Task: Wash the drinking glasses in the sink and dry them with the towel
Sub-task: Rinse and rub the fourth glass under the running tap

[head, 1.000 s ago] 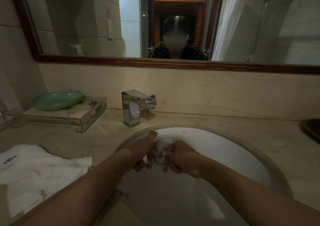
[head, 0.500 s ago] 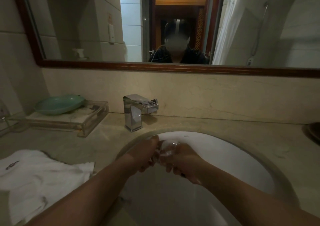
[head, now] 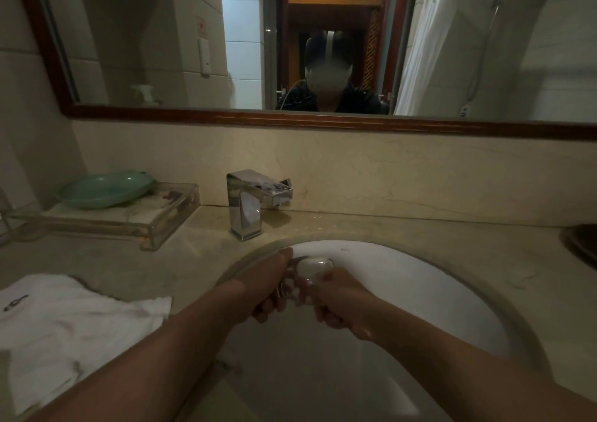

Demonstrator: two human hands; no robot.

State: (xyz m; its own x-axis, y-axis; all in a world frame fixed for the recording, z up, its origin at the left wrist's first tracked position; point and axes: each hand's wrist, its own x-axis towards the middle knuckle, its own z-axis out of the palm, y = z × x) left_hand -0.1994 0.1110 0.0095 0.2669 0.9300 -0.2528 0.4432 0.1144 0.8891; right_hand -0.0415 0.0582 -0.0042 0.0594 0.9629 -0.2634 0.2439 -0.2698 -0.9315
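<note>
Both hands grip the drinking glass (head: 313, 268): the left hand (head: 271, 292) curls its fingers round one side and the right hand (head: 339, 302) closes on the other. The glass lies tilted between them, one end raised toward the back of the sink (head: 420, 286); I cannot tell which end. It hangs over the sink's back left part, in front of the faucet (head: 247, 205). The towel (head: 64, 324) lies left of the sink, nearer the left hand.

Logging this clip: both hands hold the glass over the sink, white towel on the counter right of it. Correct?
No: the head view shows the towel left of the sink. The left hand and right hand do hold the glass.
</note>
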